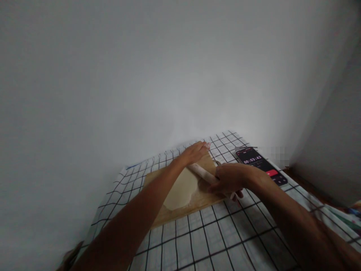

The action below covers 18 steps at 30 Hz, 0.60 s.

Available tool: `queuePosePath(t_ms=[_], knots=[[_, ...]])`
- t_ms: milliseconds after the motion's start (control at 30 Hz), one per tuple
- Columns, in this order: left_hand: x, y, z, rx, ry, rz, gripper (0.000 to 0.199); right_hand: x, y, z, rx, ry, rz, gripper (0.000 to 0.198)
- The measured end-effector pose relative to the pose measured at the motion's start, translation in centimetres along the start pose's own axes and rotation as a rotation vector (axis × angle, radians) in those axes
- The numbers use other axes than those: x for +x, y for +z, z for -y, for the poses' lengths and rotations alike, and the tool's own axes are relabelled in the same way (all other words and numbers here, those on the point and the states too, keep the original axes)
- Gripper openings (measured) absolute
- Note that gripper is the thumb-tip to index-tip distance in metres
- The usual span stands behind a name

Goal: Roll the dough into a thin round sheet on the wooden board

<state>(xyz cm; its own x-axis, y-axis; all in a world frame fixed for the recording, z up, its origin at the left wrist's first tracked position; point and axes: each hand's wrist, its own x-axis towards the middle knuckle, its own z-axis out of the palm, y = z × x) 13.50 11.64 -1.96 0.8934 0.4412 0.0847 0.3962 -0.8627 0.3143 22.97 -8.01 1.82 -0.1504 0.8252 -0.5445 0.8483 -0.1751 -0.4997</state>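
Observation:
A pale, flattened sheet of dough (180, 192) lies on a wooden board (194, 206). A wooden rolling pin (203, 174) crosses the board at a slant, along the dough's right side. My right hand (229, 177) is closed around the pin's near end, with the fingers partly hidden under it. My left hand (195, 152) reaches over the far part of the board, its whitened fingertips stretched out at the far right corner. The pin's far end disappears behind my left wrist, and my left forearm covers part of the dough and board.
A phone (261, 165) with a running timer lies right of the board. A white cloth with dark grid lines (197, 241) covers the table. A plain pale wall (169, 75) rises behind the table. Colourful material (345, 218) shows at the right edge.

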Motion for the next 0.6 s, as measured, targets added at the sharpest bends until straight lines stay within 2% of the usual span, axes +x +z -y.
queuePosePath(t_ms=[67,167,267,400,500,600], knots=[[0.1,0.1,0.2,-0.005,0.028,0.021,0.054,0.4,-0.2,-0.4,-0.02,0.0,-0.04,0.045],[-2.2,-0.2,0.8,0.041,0.032,0.03,0.054,0.6,-0.5,-0.5,-0.051,0.002,-0.077,0.056],[-7.0,-0.4,1.5,0.198,-0.013,0.018,0.053,0.6,-0.4,0.0,-0.138,-0.013,-0.157,0.063],[-14.5,-0.4,1.0,0.361,-0.048,-0.093,0.053,0.4,0.1,0.6,-0.214,-0.046,-0.232,0.064],[-19.9,0.0,-0.7,0.412,-0.013,-0.141,0.053,0.4,0.5,0.7,-0.254,-0.059,-0.22,0.054],[-24.8,1.0,-3.3,0.442,-0.051,-0.198,0.061,0.6,0.7,0.4,-0.243,-0.092,-0.236,0.046]])
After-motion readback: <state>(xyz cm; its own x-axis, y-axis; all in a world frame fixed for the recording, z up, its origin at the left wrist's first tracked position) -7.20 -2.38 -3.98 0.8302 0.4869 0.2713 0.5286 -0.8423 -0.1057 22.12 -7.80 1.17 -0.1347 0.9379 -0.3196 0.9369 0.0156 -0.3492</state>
